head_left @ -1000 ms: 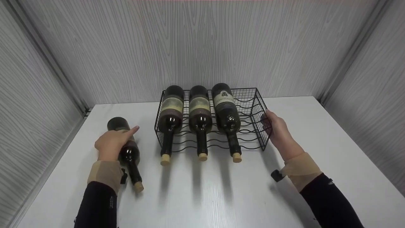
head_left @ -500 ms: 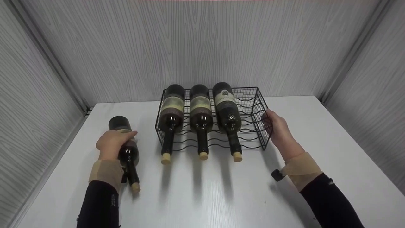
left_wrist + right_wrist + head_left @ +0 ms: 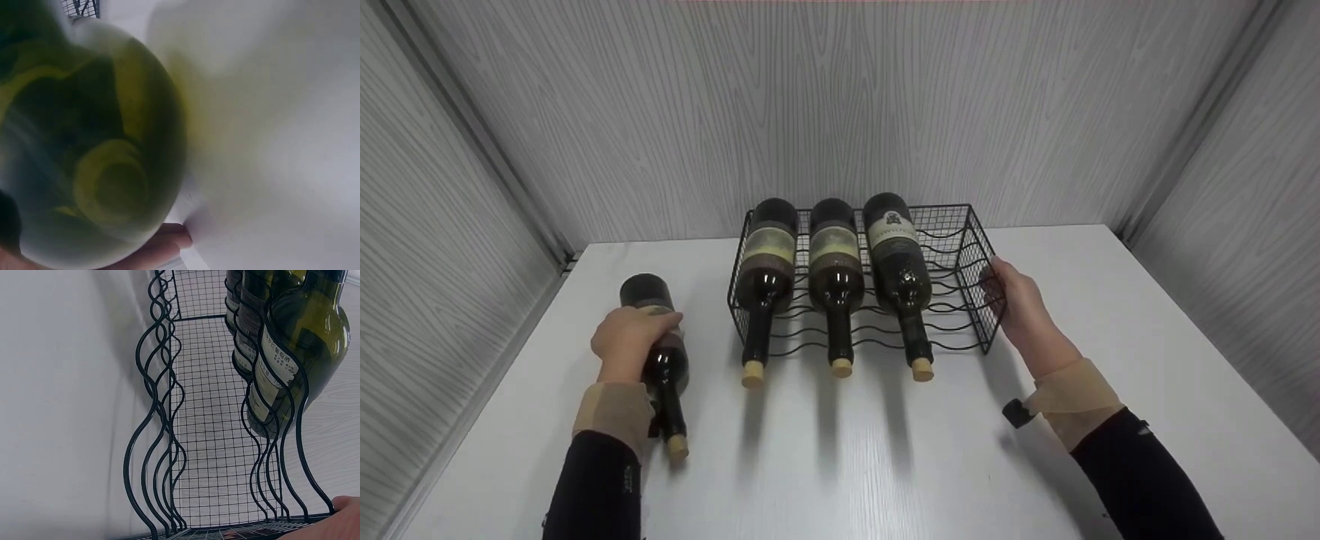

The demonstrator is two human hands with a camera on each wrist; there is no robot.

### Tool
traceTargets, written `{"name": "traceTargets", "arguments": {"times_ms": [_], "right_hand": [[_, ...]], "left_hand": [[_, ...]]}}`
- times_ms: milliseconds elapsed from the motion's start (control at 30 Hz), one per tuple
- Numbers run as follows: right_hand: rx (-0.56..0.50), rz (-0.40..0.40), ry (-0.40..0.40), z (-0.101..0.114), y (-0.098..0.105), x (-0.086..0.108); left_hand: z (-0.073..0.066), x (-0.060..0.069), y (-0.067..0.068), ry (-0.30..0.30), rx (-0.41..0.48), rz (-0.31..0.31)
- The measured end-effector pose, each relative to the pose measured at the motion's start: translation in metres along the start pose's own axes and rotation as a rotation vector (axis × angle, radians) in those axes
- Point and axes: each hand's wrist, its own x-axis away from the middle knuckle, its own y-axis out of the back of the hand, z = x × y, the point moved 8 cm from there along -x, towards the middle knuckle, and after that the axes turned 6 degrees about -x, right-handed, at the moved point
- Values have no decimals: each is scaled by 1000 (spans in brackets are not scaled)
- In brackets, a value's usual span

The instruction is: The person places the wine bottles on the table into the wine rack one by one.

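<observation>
On the left of the table, a dark corked wine bottle (image 3: 667, 367) lies with its neck towards me, and my left hand (image 3: 631, 337) grips it round the label. In the left wrist view the blurred green bottle (image 3: 90, 152) fills the left half, fingertips (image 3: 169, 242) showing below it. Three more wine bottles (image 3: 838, 285) lie side by side in a black wire wine rack (image 3: 979, 292), corks pointing towards me. My right hand (image 3: 1024, 319) holds the rack by its right mesh side. The right wrist view shows the rack's wavy wires (image 3: 160, 399) up close.
The rack's right-hand slots, beside the third bottle (image 3: 898, 262), hold nothing. A white table (image 3: 885, 465) runs under everything. Wood-grain panels (image 3: 840, 97) enclose it at the back and both sides.
My left thumb has come down from pointing outward onto the bottle. The held bottle's corked end has swung slightly left. My right hand stays on the rack.
</observation>
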Motion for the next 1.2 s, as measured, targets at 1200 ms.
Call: {"name": "traceTargets", "arguments": {"times_ms": [1200], "right_hand": [[-12, -13, -15, -1, 0, -1]], "left_hand": [[9, 0, 4, -11, 315, -37]]}}
